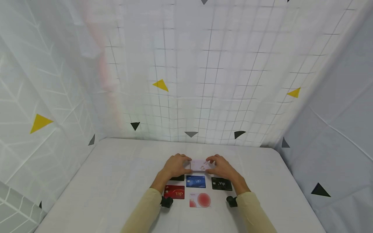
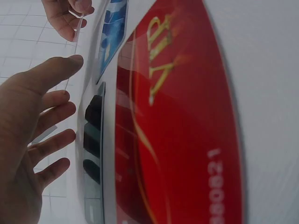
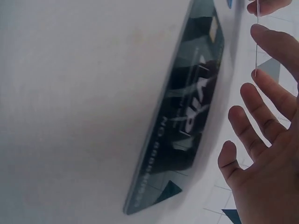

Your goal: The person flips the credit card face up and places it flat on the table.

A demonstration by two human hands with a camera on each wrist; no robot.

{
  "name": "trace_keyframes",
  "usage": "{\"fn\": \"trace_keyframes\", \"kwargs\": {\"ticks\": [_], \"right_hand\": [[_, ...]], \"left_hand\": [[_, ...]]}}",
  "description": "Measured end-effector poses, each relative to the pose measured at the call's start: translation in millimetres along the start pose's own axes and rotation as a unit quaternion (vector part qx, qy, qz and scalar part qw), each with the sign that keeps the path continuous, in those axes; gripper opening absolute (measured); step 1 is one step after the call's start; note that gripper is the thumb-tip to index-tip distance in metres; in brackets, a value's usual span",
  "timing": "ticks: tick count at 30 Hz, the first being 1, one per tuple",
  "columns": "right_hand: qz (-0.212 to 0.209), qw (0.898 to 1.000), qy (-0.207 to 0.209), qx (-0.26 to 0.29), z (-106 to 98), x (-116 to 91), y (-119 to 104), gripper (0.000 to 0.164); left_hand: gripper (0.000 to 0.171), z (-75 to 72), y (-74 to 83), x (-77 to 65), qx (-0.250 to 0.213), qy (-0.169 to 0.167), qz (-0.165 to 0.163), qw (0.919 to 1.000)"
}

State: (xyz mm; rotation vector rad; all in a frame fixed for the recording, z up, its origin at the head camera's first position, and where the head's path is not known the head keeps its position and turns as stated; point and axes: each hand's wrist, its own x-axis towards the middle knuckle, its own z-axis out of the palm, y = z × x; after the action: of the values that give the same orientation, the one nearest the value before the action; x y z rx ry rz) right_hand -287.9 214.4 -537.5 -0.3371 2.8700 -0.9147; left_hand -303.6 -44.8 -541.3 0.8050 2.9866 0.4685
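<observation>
A pale pink card with a small floral print is held up between both hands, above a row of other cards. My left hand pinches its left end between thumb and index finger. At the opposite end, my right hand grips it the same way. The right wrist view shows the card only as a thin edge by the thumb, and the other fingers of the right hand are spread. Directly below lies a blue VIP card, and a black Vip card sits beneath the right hand.
A red VIP card and a white card with pink circles lie nearer me. Under the left wrist, a dark card is partly hidden. White cloth hangs behind the white table.
</observation>
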Motion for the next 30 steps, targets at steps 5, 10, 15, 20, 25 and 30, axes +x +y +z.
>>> {"fn": "trace_keyframes", "kwargs": {"ticks": [5, 10, 15, 20, 25, 30], "right_hand": [[0.004, 1.0, -0.011, -0.025, 5.1, 3.0, 5.1, 0.051], [0.005, 0.999, -0.016, -0.04, 7.2, 4.4, 6.1, 0.05], [0.008, 0.999, -0.022, -0.046, 7.0, 6.1, 6.0, 0.051], [0.019, 0.999, -0.025, -0.044, 7.3, 7.1, 5.3, 0.052], [0.02, 0.999, -0.031, -0.037, 8.3, 5.9, 3.7, 0.052], [0.017, 0.998, -0.031, -0.044, 8.6, 4.6, 2.8, 0.053]], "left_hand": [[0.057, 2.5, 3.1, 1.2, 0.019, -0.011, -0.008, 0.9997], [0.055, 2.3, 5.9, 1.7, 0.022, -0.011, -0.011, 0.9996], [0.055, 2.3, 6.3, 3.0, 0.012, -0.015, -0.018, 0.9997], [0.057, 2.7, 5.7, 3.6, 0.007, -0.016, -0.02, 0.9997], [0.059, 3.9, 5.1, 2.3, 0.005, -0.018, -0.029, 0.9994], [0.059, 5.2, 4.4, 1.6, 0.004, -0.016, -0.03, 0.9994]]}}
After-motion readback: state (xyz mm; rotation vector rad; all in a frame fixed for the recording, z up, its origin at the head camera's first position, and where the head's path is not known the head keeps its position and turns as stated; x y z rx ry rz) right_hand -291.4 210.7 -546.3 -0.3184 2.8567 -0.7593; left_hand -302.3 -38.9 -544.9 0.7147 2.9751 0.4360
